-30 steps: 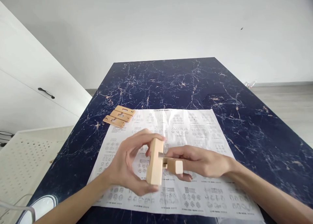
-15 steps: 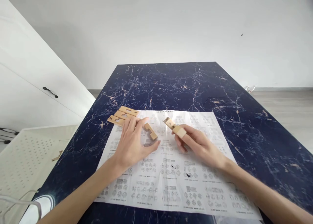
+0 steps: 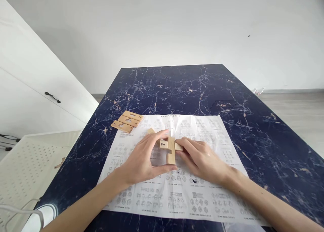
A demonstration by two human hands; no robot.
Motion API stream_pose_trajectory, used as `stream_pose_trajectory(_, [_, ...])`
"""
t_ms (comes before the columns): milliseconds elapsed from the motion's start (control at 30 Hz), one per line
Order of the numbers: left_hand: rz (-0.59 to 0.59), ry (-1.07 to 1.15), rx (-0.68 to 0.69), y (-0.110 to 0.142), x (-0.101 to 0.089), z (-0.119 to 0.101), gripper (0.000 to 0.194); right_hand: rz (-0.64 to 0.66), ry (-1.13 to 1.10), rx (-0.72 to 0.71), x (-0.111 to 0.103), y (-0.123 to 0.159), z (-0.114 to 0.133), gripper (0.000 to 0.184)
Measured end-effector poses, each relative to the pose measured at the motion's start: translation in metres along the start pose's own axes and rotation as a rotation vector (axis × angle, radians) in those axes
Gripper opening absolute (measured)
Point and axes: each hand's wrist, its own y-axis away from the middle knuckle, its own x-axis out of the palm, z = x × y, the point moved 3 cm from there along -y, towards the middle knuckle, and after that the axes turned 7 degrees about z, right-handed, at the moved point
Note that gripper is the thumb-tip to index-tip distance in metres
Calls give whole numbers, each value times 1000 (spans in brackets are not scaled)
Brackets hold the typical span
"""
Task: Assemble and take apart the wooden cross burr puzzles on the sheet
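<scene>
My left hand [image 3: 144, 154] curves around an upright notched wooden puzzle block [image 3: 171, 147], its fingers at the top end and its thumb under the lower end. From the right, my right hand [image 3: 202, 154] pinches the end of a second wooden puzzle block [image 3: 179, 147] lying crosswise against the first. A block end marked "3" [image 3: 163, 144] shows left of the upright one; whether it belongs to the crosswise block I cannot tell. Behind my left fingers, another wooden piece [image 3: 151, 130] is partly hidden. All this is over a printed diagram sheet [image 3: 187, 205].
Several flat wooden plates with cutouts and numbers [image 3: 130, 116] lie at the sheet's upper left corner. Below sits a dark blue marbled table [image 3: 162, 90]. To the left are a white perforated surface [image 3: 22, 168], a white cable [image 3: 22, 209] and a cabinet with a black handle [image 3: 52, 97].
Both hands have come together over the sheet's middle. My right hand moved left and down with its wooden pieces, now turned crosswise. My left hand moved right and closed on the upright block.
</scene>
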Motion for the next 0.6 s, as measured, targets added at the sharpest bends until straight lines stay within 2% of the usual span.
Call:
stream_pose_trajectory(167, [-73, 30, -8, 0, -1, -1, 86, -13, 58, -50, 0, 1, 2, 25])
stream_pose_trajectory(300, [-93, 150, -94, -2, -1, -3, 79, -56, 169, -105, -4, 0, 5, 26])
stream_pose_trajectory(433, [-103, 274, -162, -3, -3, -5, 64, -40, 238, -149, -8, -1, 9, 25])
stream_pose_trajectory(533, [-209, 255, -209, -4, -11, -2, 42, -36, 230, -215, -8, 0, 12, 24])
stream_pose_trajectory(600, [-306, 191, -255, -5, -17, 2, 36, -65, 198, -237, -8, 1, 13, 22])
